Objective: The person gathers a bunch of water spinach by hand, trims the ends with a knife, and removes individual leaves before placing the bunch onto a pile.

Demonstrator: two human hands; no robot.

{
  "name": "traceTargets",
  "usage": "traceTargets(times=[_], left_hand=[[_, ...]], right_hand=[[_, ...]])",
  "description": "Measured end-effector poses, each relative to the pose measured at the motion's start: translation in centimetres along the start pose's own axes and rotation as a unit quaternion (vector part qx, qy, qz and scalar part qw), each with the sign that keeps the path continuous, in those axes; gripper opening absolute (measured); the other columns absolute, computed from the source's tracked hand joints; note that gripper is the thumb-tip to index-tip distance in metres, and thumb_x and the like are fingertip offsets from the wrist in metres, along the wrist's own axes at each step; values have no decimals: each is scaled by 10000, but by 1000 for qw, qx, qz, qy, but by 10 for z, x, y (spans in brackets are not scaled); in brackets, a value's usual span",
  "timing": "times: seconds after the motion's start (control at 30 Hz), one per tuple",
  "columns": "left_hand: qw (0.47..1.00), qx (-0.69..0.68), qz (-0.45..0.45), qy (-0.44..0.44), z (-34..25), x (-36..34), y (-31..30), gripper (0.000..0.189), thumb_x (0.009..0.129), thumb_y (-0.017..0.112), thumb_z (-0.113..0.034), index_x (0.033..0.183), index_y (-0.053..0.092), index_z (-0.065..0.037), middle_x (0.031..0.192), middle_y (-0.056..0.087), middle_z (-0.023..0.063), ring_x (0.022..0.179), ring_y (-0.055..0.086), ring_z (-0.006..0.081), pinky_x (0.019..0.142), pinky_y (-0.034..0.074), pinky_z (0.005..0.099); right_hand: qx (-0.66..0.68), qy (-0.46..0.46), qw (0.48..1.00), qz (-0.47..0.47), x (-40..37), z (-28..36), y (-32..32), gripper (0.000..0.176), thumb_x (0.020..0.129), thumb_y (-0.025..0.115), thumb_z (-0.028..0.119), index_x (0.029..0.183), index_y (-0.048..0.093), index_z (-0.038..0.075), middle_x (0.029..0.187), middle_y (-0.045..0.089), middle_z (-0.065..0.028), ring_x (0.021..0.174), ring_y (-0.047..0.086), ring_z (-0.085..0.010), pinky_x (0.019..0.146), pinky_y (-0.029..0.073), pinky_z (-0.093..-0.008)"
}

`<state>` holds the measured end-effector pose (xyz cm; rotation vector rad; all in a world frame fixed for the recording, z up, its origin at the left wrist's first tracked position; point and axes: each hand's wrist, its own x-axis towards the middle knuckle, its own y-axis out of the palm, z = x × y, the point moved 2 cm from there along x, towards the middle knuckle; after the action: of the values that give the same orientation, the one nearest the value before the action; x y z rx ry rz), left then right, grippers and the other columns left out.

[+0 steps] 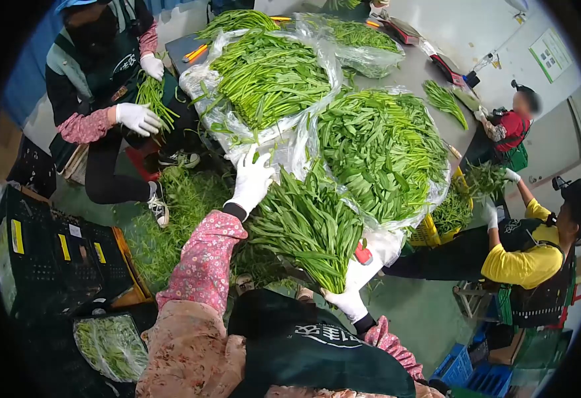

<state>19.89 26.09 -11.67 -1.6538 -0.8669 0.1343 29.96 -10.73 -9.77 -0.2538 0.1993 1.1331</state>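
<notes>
Green leafy stalks, one bundle (307, 225): held slanting above the floor, just in front of the counter's near edge, cut ends low and leaves fanned upward.
Right hand (347, 302), white-gloved: closed round the cut ends at the bundle's lower tip.
Left hand (250, 180), white-gloved, floral sleeve: fingers spread, laid against the bundle's upper left edge, touching the lip of a plastic sheet (290, 142).
Near heap of greens (383, 146): on plastic, just behind the bundle's leaf tips and hanging over the counter edge.
Second heap (267, 76): beside it, also on plastic.
Counter (430, 66): grey, bare only in a strip at the far right.
Loose greens (171, 212): strewn over the floor to the left.
Black crates (58, 259): stacked at the left margin.
Co-worker (98, 79): upper left, gloved, holding stalks.
Second co-worker (526, 265): yellow shirt, at right.
Open floor (423, 312): a green patch between that person and the right hand.
</notes>
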Motion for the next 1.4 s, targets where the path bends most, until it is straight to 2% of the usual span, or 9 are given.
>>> traceTargets(times=[0.17,0.33,0.47,0.53,0.57,0.6,0.73,0.83,1.4], left_hand=[[990,52,-117,65,7,4,4,151,716,605,-76,855,664,-67,1066,581,106,1269,446,391,1071,306,554],[942,-5,-19,-336,69,12,-40,283,748,594,-46,1028,630,-50,1145,579,164,1174,494,366,973,402,494],[855,191,-336,-348,103,-45,-68,373,784,581,-28,1157,575,-46,1184,580,188,1090,574,314,880,485,411],[909,-105,-271,-299,110,-97,-56,284,824,596,-109,1095,609,-25,1083,630,178,1002,627,287,873,501,396],[877,-335,28,-342,119,-127,-42,287,960,536,-266,1014,653,-10,965,688,148,898,666,274,845,532,398],[761,-533,60,-364,35,-133,-82,506,1048,410,-436,1014,657,4,864,714,144,776,702,263,723,576,339],[325,-843,304,-302,-93,-200,-38,702,1042,303,-553,1430,411,22,1387,528,234,1287,522,339,1085,415,491],[121,-962,63,-236,-109,-173,-36,669,1023,398,-529,1518,322,-85,1527,409,113,1392,388,324,1132,351,518],[387,-875,75,-281,-21,-134,-52,593,1028,414,-480,1469,376,-85,1468,459,107,1339,436,295,1104,382,488]], right_hand=[[-37,-4,999,-17,2,-6,-3,575,780,756,48,1306,526,14,1129,657,-56,994,605,-148,889,505,-313],[-34,4,999,-22,3,-4,-2,573,764,760,31,1290,535,-3,1125,663,-63,995,605,-143,888,504,-309],[-63,-24,997,-35,1,-3,-1,572,764,757,28,1290,534,-3,1126,665,-63,991,610,-140,885,506,-308],[-52,-34,998,-28,0,1,2,557,768,758,43,1280,541,4,1106,671,-65,981,615,-140,880,508,-310],[-41,-36,998,-18,-1,5,4,542,772,759,58,1268,547,10,1088,676,-67,971,619,-140,876,509,-314],[-28,-37,999,-9,-3,8,7,526,776,760,73,1257,554,15,1069,681,-69,961,623,-140,872,510,-318],[-81,-57,994,42,-4,30,19,557,785,766,91,1285,530,21,1094,658,-86,968,627,-176,871,509,-325],[-288,-152,942,86,-9,25,17,677,779,795,209,1346,481,15,1205,602,-173,1107,580,-311,982,446,-413],[-422,-226,869,127,14,-7,8,616,710,814,319,1162,544,-3,1010,597,-197,985,577,-366,894,444,-460]])
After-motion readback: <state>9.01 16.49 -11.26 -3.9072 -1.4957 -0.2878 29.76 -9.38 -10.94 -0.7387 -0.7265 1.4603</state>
